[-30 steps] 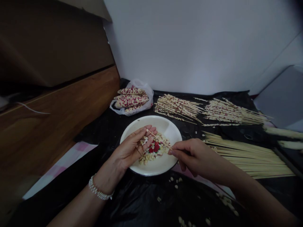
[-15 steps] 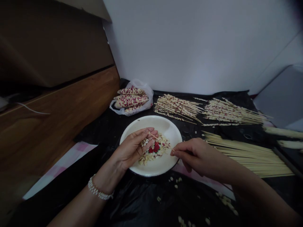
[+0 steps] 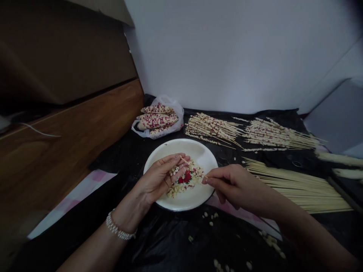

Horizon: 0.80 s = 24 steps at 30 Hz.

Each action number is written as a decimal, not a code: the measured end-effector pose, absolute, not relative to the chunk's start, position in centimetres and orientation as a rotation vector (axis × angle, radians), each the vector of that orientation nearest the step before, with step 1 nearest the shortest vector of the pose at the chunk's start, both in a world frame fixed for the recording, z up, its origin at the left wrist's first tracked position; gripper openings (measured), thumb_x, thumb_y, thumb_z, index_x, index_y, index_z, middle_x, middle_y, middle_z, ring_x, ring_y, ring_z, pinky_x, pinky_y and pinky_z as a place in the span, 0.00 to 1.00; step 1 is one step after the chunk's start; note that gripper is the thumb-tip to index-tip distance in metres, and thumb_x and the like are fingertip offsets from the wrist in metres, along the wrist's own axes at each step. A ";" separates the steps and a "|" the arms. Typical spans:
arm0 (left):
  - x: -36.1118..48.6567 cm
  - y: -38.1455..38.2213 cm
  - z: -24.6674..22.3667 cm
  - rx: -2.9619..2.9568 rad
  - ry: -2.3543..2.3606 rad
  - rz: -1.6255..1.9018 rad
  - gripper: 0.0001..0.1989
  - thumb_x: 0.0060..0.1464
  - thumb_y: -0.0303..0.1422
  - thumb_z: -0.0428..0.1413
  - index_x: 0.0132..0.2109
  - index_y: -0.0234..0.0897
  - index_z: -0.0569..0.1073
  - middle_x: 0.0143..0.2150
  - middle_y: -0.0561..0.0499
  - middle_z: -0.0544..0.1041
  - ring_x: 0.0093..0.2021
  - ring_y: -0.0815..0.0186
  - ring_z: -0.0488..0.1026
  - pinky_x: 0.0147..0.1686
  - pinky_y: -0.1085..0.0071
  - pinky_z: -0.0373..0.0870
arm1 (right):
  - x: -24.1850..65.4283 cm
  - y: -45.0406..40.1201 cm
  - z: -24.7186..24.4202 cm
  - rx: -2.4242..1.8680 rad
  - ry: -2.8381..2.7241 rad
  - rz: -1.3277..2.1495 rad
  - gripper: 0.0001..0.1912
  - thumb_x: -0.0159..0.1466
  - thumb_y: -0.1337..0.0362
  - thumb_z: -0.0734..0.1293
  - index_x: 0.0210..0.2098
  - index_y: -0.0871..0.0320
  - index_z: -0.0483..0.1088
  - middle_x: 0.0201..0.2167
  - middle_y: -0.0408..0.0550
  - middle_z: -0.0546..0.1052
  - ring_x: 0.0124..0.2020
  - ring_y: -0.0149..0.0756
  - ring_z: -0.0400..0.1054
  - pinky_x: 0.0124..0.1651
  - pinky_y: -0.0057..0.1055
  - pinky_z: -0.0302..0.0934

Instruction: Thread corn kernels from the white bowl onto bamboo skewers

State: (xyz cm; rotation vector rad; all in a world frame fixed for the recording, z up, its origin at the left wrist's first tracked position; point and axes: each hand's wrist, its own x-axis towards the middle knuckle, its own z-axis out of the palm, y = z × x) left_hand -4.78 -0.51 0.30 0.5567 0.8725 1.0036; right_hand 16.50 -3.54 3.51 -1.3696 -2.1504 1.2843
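Over a white bowl [image 3: 208, 155], my left hand [image 3: 157, 175] is cupped around a few corn kernels [image 3: 174, 171], its thumb and fingertips close to the end of a thin bamboo skewer [image 3: 185, 160]. My right hand [image 3: 234, 185] pinches that skewer at the bowl's right rim. The skewer slants from the right fingers up to the left fingertips; whether a kernel sits on its tip is too small to tell. Loose pale and reddish kernels [image 3: 177, 190] lie in the bowl around a red flower print.
Behind the bowl, a plastic bag [image 3: 179, 109] holds speckled corn cobs [image 3: 157, 121]. Two piles of kernel-threaded skewers [image 3: 212, 126] [image 3: 269, 134] lie right of it, with bare skewers [image 3: 297, 185] nearer. Stray kernels [image 3: 272, 241] dot the black plastic sheet [image 3: 159, 241]. A wooden panel [image 3: 70, 128] stands left.
My right hand has shifted slightly left, toward my left hand, with the skewer. My left hand has hardly moved.
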 end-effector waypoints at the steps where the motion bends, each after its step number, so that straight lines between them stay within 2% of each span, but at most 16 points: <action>1: -4.8 -0.5 0.3 0.548 0.867 0.997 0.08 0.52 0.22 0.58 0.40 0.31 0.78 0.46 0.43 0.79 0.41 0.68 0.77 0.43 0.75 0.75 | 16.4 -3.6 3.5 -1.365 -2.139 1.287 0.18 0.66 0.60 0.56 0.21 0.58 0.63 0.18 0.39 0.69 0.17 0.21 0.58 0.23 0.22 0.51; 4: -4.9 -0.4 0.5 0.516 0.874 0.998 0.08 0.52 0.22 0.58 0.39 0.30 0.78 0.45 0.43 0.79 0.41 0.67 0.77 0.43 0.74 0.75 | 16.1 -3.8 3.3 -1.353 -2.097 1.275 0.18 0.66 0.60 0.56 0.21 0.58 0.63 0.17 0.39 0.68 0.17 0.21 0.59 0.24 0.22 0.52; 10: -4.9 -0.2 1.1 0.401 0.891 0.970 0.07 0.51 0.21 0.57 0.37 0.30 0.78 0.38 0.44 0.81 0.38 0.66 0.78 0.41 0.73 0.76 | 15.3 -4.2 2.6 -1.351 -2.079 1.187 0.17 0.66 0.61 0.56 0.22 0.57 0.63 0.16 0.39 0.68 0.17 0.22 0.58 0.22 0.24 0.50; 13: -4.6 -0.5 1.1 0.417 0.891 0.904 0.07 0.52 0.22 0.56 0.38 0.28 0.78 0.40 0.41 0.81 0.41 0.62 0.78 0.41 0.71 0.76 | 14.9 -4.3 2.3 -1.358 -2.076 1.137 0.18 0.66 0.61 0.56 0.21 0.57 0.63 0.14 0.39 0.66 0.16 0.23 0.56 0.23 0.24 0.50; 19: -4.2 -0.7 0.8 0.398 0.796 0.862 0.11 0.54 0.25 0.55 0.44 0.26 0.75 0.45 0.37 0.79 0.49 0.56 0.75 0.49 0.64 0.72 | 14.8 -4.1 2.1 -1.364 -1.976 1.160 0.17 0.65 0.59 0.56 0.24 0.58 0.66 0.18 0.39 0.68 0.18 0.24 0.60 0.23 0.23 0.52; 21: -4.4 -0.7 0.9 0.357 0.722 0.899 0.15 0.52 0.21 0.51 0.47 0.25 0.74 0.48 0.36 0.77 0.52 0.55 0.73 0.51 0.62 0.71 | 15.1 -4.0 2.2 -1.373 -1.956 1.143 0.17 0.65 0.58 0.57 0.22 0.57 0.64 0.17 0.38 0.67 0.17 0.23 0.59 0.23 0.23 0.52; 24: -4.6 -0.8 1.4 0.368 0.662 0.935 0.32 0.38 0.08 0.44 0.51 0.28 0.72 0.52 0.40 0.75 0.55 0.59 0.71 0.54 0.66 0.68 | 15.5 -3.9 2.5 -1.378 -1.979 1.101 0.18 0.65 0.58 0.56 0.21 0.58 0.63 0.17 0.38 0.67 0.17 0.23 0.58 0.24 0.23 0.51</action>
